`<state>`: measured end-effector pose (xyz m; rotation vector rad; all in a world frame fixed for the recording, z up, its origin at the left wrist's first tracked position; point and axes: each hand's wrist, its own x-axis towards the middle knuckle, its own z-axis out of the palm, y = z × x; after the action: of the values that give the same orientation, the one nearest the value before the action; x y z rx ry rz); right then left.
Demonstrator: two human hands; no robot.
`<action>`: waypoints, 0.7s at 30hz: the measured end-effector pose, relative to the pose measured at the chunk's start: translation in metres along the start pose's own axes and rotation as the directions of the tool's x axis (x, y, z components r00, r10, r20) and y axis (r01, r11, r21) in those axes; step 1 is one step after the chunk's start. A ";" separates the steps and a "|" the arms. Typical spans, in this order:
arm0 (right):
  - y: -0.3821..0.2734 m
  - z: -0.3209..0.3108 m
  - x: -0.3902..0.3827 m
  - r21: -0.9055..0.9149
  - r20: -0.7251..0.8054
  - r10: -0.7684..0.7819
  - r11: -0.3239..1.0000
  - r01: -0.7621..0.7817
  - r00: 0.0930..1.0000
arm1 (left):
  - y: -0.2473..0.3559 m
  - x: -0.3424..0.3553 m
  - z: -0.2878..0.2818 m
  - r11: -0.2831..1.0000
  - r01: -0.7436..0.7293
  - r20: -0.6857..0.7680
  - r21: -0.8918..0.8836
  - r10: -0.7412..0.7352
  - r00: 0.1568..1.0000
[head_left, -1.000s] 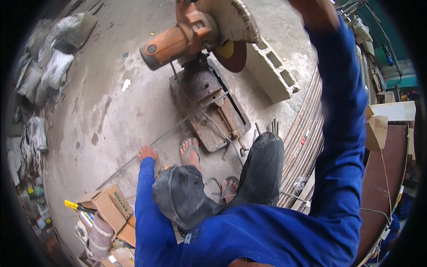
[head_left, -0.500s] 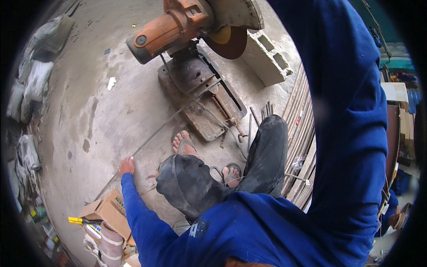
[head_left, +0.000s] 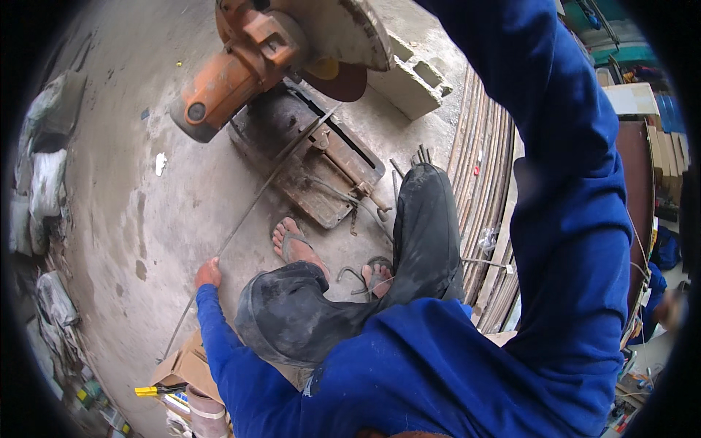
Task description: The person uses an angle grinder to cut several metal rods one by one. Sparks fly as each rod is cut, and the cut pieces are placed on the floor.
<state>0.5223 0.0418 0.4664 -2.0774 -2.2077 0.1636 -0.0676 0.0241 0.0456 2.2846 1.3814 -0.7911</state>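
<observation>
My left hand is closed around a long thin metal rod. From my fist the rod runs up across the steel base of a cut-off saw, its far end near the blade. Above that base hangs the orange saw motor, next to a worn guard and a dark cutting disc. On the base a clamp screw lies beside the rod. My right arm, in a blue sleeve, reaches up past the top edge, so that hand is out of sight.
A concrete block stands behind the saw. Long metal bars lie on the floor at the right, by my knee. My sandalled feet are close to the base. A cardboard box sits near my left forearm; sacks line the far left.
The saw's motor and disc have come down closer to the base. My left hand keeps its hold on the rod. The whole view has shifted slightly.
</observation>
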 end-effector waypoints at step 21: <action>-0.034 0.020 -0.165 0.662 0.302 0.037 0.711 -0.238 0.953 | 0.095 0.014 -0.038 0.997 -0.026 -0.068 -0.067 0.021 0.997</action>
<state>0.4954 -0.1255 0.4511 -1.8239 -1.6767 1.1613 0.0326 0.0111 0.0679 2.2904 1.3862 -0.6552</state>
